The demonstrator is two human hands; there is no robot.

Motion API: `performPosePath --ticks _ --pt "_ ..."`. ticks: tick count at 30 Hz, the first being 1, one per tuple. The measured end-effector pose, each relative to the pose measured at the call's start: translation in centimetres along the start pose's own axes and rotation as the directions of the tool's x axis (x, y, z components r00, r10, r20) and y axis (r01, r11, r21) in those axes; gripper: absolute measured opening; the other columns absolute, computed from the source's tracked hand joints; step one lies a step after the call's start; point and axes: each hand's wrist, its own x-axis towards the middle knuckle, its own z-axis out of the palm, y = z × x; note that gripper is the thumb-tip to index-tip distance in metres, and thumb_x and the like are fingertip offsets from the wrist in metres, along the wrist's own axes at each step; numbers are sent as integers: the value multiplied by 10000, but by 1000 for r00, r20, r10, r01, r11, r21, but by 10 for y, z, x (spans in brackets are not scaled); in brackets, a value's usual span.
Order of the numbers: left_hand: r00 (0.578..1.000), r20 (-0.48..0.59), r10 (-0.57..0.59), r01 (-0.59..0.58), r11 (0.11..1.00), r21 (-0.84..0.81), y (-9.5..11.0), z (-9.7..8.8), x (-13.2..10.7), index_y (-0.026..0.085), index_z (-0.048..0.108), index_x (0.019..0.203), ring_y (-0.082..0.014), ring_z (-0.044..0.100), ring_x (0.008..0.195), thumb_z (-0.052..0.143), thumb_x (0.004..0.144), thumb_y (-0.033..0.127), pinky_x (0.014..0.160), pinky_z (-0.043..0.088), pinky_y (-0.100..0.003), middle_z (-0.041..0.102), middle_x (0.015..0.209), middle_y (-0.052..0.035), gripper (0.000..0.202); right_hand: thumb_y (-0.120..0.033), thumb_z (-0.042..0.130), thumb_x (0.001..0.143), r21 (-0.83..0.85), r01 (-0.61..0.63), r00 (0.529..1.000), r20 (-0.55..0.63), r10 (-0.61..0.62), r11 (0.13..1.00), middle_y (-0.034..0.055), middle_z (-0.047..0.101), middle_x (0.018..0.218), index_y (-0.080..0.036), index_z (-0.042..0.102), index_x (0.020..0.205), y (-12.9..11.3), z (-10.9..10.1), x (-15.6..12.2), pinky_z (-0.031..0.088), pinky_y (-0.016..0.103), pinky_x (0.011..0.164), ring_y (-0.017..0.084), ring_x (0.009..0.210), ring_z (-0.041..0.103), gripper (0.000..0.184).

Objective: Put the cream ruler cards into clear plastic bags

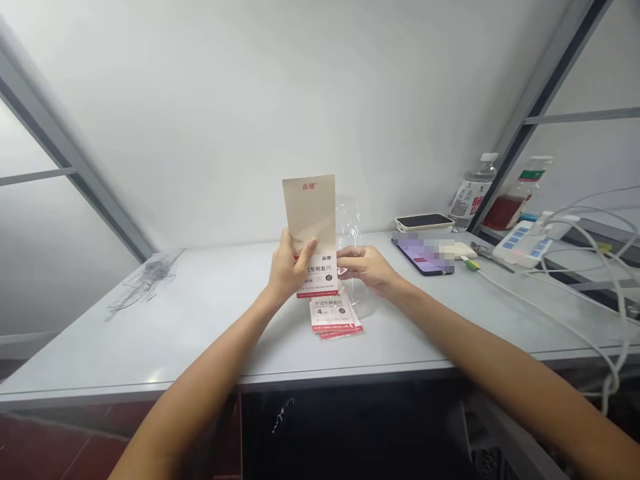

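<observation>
My left hand (290,267) is closed on a ruler-set packaging card (311,207), held upright above the table with its beige flap raised. The card's lower part is white with Chinese print and a red bottom band. At its right edge, my right hand (370,265) pinches a clear plastic sleeve (349,220); part of the sleeve stands up behind the fingers. Below the held card, several similar red-and-white ruler-set packs (335,319) lie overlapped on the table. What the card contains is hidden.
The white table (200,320) has dark scribbles at its left. To the right are a black-screened phone (424,221), a lit phone (420,255), a water bottle (475,190), a reddish drink bottle (515,197), a power strip (523,241) and tangled white cables (623,300).
</observation>
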Motion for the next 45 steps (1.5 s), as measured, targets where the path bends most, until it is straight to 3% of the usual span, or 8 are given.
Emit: performPosePath --ticks 6,10,16,21,32,39,42,45 --pt "1000 -19 -6 6 1000 -2 -3 3 -1 207 447 907 -101 439 484 513 790 501 462 327 -233 465 570 45 323 -164 693 557 87 -57 998 37 54 995 -1 640 609 -168 642 638 3 1 1 482 293 600 134 564 594 95" --pt "992 -118 -47 40 997 -62 -8 2 4 211 434 832 -98 443 512 515 781 521 475 326 -235 478 617 36 324 -151 694 579 117 -98 993 75 90 988 21 663 638 -162 663 668 4 -1 0 475 271 559 128 551 598 94" --pt "963 -252 -98 94 995 -27 -7 -1 7 220 366 752 -96 402 461 519 760 559 462 304 -248 394 528 65 372 -128 705 601 170 -100 995 29 97 980 52 697 728 -153 696 711 3 -1 -2 525 277 641 148 643 639 113" --pt "951 -299 -75 86 996 24 -1 -3 7 220 389 797 -115 456 482 510 773 549 480 320 -254 457 540 55 351 -130 731 591 235 -72 997 20 69 969 55 705 852 -159 701 707 2 1 -4 527 286 710 157 741 645 123" --pt "925 -378 -33 21 999 -37 8 -2 4 206 438 936 -145 554 585 500 785 535 524 381 -256 581 653 10 368 -214 773 589 322 -18 999 39 6 947 37 706 823 -179 700 765 11 3 -1 511 297 788 158 787 647 193" --pt "969 -244 -42 -19 969 -245 13 8 -6 202 523 1007 -178 620 837 571 761 465 677 474 -268 649 946 -46 364 -238 817 497 279 43 995 -95 -17 959 15 701 774 -190 665 790 13 12 -2 515 284 639 165 715 655 333" --pt "999 -15 -52 40 905 -423 9 10 -5 177 578 942 -197 620 881 621 733 411 742 491 -305 656 961 -59 317 -252 815 500 274 110 985 -157 -69 955 2 696 724 -190 667 752 9 11 -2 498 258 596 146 675 645 299" --pt "973 206 -101 189 861 -471 3 11 -4 157 601 900 -211 630 849 647 711 388 734 509 -335 669 927 -70 303 -275 801 526 260 152 979 -170 -110 953 7 701 742 -191 680 738 5 8 -3 507 280 619 156 682 642 258"
